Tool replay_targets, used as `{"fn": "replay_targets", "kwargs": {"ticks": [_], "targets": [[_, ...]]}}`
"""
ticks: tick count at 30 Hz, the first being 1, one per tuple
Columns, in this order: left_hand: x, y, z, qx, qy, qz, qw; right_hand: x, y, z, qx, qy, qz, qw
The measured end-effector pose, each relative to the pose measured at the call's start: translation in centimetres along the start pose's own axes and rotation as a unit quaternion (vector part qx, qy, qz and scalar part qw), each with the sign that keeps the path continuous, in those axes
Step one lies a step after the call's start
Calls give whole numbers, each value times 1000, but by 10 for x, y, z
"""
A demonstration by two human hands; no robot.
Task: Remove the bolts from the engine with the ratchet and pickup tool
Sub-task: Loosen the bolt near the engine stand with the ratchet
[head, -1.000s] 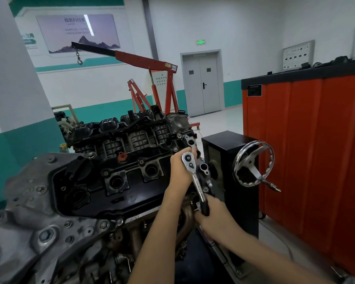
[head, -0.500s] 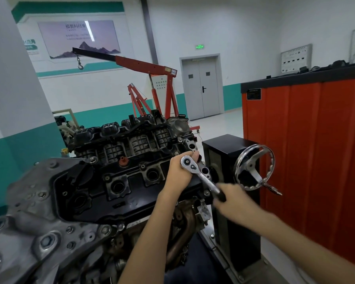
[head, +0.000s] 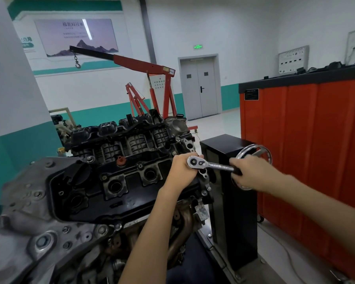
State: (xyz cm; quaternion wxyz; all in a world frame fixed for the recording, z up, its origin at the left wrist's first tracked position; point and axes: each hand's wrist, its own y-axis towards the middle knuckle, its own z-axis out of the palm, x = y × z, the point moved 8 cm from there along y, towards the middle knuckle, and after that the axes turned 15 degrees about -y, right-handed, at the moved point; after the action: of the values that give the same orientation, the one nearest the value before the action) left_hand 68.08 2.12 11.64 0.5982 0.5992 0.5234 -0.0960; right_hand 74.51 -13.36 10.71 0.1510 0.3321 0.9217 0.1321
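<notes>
The engine [head: 115,181] sits on a stand in front of me, its black valve cover facing up. A chrome ratchet [head: 209,163] lies almost level over the cover's right end, head to the left, black grip to the right. My left hand [head: 180,171] curls around the ratchet just under its head, hiding the socket and the bolt beneath. My right hand [head: 248,173] grips the black handle end, blurred by motion. No pickup tool is visible.
A black stand column [head: 232,201] with a chrome handwheel [head: 260,152] stands right of the engine, behind my right hand. A red cabinet [head: 307,140] fills the right side. A red engine crane [head: 152,78] stands behind the engine, near grey double doors.
My right hand has swung the ratchet handle counter-clockwise, from pointing down toward me to nearly level, pointing right. My left hand has stayed at the ratchet head.
</notes>
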Motion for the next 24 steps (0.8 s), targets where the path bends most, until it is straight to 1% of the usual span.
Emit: {"fn": "replay_targets", "kwargs": {"ticks": [2,3,5,7,8,10,11,12,13,14,15,17,19,21,22,23,24], "targets": [[1,0,-3,-22,-16,-5,1000,-2,9,-16,-43,-45,-3,998],[3,0,-8,-46,-36,-12,998,3,8,-17,-52,-36,8,998],[8,-1,-16,-94,-74,-17,993,21,-5,-1,-49,44,45,997],[12,-1,-15,-119,-104,-15,987,46,-27,28,-28,181,89,979],[13,-1,-10,-124,-118,-16,985,60,-37,42,-11,269,106,957],[11,-1,-1,-124,-120,-5,985,94,-49,62,17,449,125,885],[11,-1,2,-121,-111,0,986,108,-51,67,16,504,135,853],[12,-1,3,-117,-111,2,987,118,-53,69,8,533,143,834],[11,-1,2,-112,-105,5,988,123,-52,67,1,541,145,828],[10,-1,-1,-102,-97,10,990,121,-50,65,-2,530,140,836],[8,-1,-4,-88,-84,13,993,113,-48,61,-3,503,130,854],[6,1,-8,-54,-59,15,997,87,-41,53,4,415,91,905],[4,3,-8,-18,-22,15,999,53,-31,43,38,299,38,953],[-1,3,-6,3,13,26,1000,23,-15,23,38,131,-20,990],[-3,2,-5,9,23,31,999,13,-6,9,20,43,-42,998],[-4,2,-5,10,26,34,999,8,2,-5,-8,-28,-58,998],[-3,1,-6,7,19,34,999,7,8,-15,-34,-72,-64,995]]}}
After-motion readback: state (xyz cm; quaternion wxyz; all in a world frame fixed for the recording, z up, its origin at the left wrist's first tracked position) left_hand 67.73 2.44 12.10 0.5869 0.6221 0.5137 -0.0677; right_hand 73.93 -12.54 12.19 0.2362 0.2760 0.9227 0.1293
